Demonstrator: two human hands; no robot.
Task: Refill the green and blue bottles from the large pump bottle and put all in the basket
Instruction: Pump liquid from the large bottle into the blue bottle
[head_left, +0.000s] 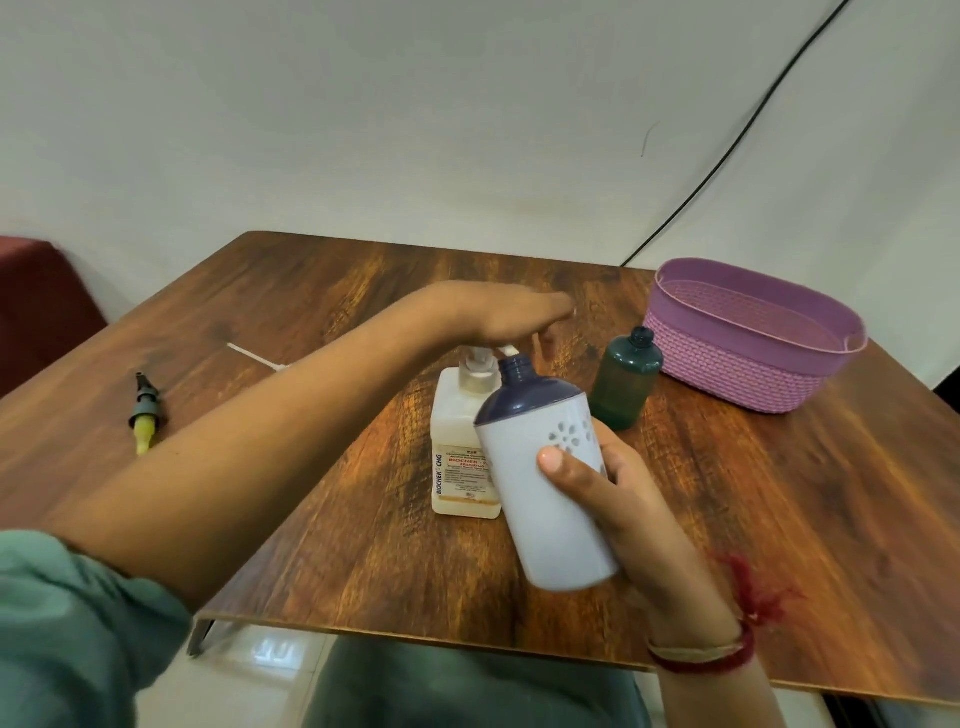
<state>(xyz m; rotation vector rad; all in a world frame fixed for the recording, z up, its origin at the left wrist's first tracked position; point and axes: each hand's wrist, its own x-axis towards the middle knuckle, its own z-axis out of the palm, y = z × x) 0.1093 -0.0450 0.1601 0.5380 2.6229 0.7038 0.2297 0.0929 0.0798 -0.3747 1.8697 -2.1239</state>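
Two bottles are handled: the pump bottle (464, 447) is pressed by the straight-fingered left hand (501, 317), the tilted blue bottle (540, 499) gripped by the right hand (636, 501).

Left hand (511, 317) atop pump bottle (460, 447), blue bottle (524, 483) in right hand (631, 504).

my left arm reaches across from the lower left with the forearm bare, left grip (511, 312) flat, palm down, fingers straight. my right grip (628, 504) wraps the tilted blue bottle (550, 530), thumb on its front, red thread (727, 654) at the wrist.
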